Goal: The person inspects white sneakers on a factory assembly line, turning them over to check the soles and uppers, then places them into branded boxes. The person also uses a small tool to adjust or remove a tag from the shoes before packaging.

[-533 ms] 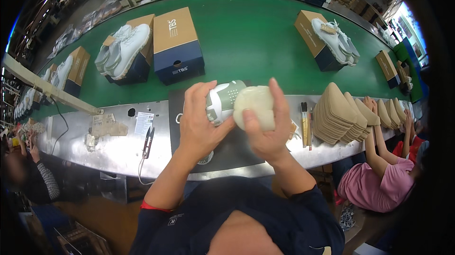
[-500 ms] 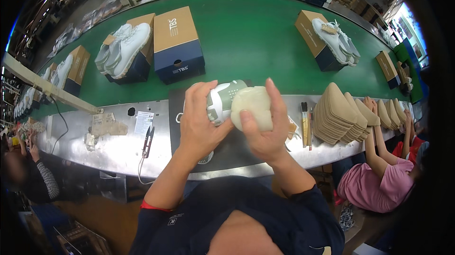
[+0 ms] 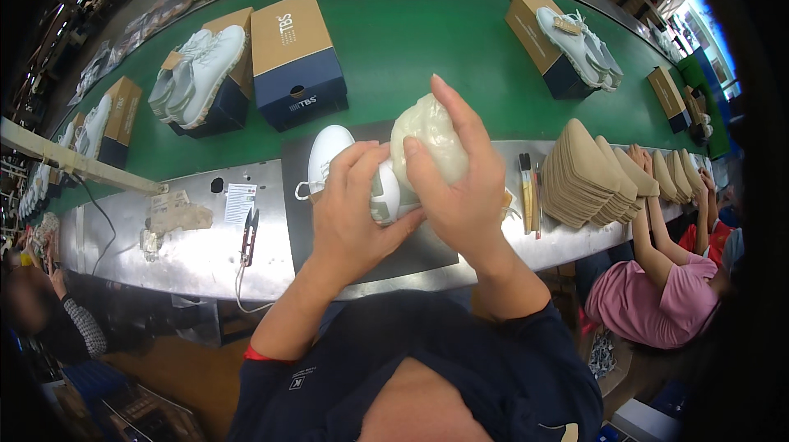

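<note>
My left hand grips a white and grey-green shoe, mostly hidden behind my fingers. A pale, translucent, rubbery lump is pressed against that shoe by my right hand, thumb in front and index finger stretched along its edge. Beside my left hand, a white lace-up shoe lies on a dark mat. Both hands are above this mat.
Thread snips and a printed paper lie left of the mat. Brushes and stacked beige shoe inserts are on the right, near a co-worker in pink. Shoe boxes stand on the green belt.
My right hand has turned and moved up over the held shoe with the lump. The white shoe on the mat now shows more fully. The whole view has shifted slightly.
</note>
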`<state>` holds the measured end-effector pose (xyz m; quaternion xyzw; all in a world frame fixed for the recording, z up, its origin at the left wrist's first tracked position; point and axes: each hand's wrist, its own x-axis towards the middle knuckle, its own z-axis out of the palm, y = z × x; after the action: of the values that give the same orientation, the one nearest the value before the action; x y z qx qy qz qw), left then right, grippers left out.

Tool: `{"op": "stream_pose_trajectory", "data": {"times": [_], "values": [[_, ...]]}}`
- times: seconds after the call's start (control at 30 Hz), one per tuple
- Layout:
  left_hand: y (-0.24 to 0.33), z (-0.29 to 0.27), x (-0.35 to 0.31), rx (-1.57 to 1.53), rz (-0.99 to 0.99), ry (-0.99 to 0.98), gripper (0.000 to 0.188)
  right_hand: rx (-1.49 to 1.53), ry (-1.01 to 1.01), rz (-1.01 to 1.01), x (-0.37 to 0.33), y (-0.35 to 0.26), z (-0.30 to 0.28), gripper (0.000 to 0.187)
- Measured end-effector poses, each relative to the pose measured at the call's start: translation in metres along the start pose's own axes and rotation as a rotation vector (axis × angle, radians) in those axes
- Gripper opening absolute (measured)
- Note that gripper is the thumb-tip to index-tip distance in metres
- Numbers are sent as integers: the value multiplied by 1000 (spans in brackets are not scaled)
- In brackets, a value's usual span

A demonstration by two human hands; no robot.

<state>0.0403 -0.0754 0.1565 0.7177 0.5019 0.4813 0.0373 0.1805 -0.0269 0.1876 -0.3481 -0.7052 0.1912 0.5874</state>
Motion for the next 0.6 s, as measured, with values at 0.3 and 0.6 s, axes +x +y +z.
{"op": "stream_pose_trajectory", "data": {"times": [0.3,0.6], "values": [[-7,-6,-1,-33,-39,-52,90,-71,-103,-30,-11,-16,-12,54],[-3,-8,-9,-79,-24,-100,102,-59,38,4,2,-7,2,52]]}}
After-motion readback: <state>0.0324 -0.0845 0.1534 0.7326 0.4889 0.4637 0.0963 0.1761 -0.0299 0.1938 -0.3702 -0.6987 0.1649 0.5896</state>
